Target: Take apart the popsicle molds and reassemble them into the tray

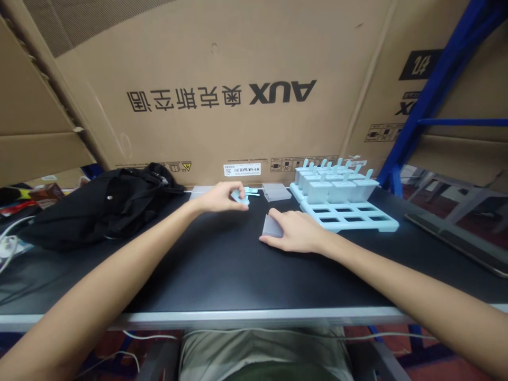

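Near the back of the table, my left hand (223, 198) is closed on a light blue popsicle stick lid (240, 199). More light blue sticks (251, 191) lie just beyond its fingers. To the right and closer to me, my right hand (296, 230) grips a translucent popsicle mold cup (272, 227) by its sides. Another mold cup (277, 192) lies against the cardboard behind it, and a third translucent piece (200, 191) is partly hidden behind my left hand. A light blue mold rack (349, 218) stands at the right, its back rows filled with lidded molds (319, 192), sticks pointing up.
A black bag (103, 206) lies on the left of the dark table (206, 275), with cables (10, 243) beside it. A large cardboard panel (190, 132) closes off the back. Blue metal frame posts (416, 116) rise at the right, near a long dark flat object (456, 243).
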Demonstrator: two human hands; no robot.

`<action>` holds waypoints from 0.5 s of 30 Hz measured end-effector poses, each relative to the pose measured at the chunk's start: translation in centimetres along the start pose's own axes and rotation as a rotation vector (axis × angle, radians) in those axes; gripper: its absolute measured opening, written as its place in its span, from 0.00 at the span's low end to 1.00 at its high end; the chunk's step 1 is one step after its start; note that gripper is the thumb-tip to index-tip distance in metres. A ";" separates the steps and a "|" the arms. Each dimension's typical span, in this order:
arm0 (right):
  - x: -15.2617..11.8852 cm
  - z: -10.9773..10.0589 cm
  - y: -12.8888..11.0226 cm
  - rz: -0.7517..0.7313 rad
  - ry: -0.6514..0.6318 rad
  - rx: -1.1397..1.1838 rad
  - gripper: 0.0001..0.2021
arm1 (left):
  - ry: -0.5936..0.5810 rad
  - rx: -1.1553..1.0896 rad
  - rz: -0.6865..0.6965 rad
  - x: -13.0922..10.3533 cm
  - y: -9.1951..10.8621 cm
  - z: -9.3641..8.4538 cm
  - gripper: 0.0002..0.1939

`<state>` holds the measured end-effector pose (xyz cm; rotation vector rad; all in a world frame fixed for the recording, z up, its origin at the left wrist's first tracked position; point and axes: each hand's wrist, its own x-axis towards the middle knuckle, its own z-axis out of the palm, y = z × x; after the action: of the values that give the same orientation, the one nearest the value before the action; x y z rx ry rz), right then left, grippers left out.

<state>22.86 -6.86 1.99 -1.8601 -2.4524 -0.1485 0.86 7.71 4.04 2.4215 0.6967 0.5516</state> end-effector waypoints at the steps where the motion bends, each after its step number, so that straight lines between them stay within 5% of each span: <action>1: 0.0 0.0 0.0 -0.005 0.001 -0.005 0.27 | 0.075 0.094 -0.012 0.6 -0.5 -0.6 0.16; 6: -0.1 0.0 0.0 -0.010 -0.001 -0.017 0.26 | 0.173 0.262 -0.099 3.9 -2.3 -2.2 0.10; 15: -0.1 0.0 -0.1 -0.012 -0.011 -0.006 0.26 | 0.138 0.330 -0.199 6.5 -5.4 -0.9 0.11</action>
<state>22.78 -6.95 2.00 -1.8539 -2.4733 -0.1475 3.52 15.68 2.88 2.5878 1.1524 0.5625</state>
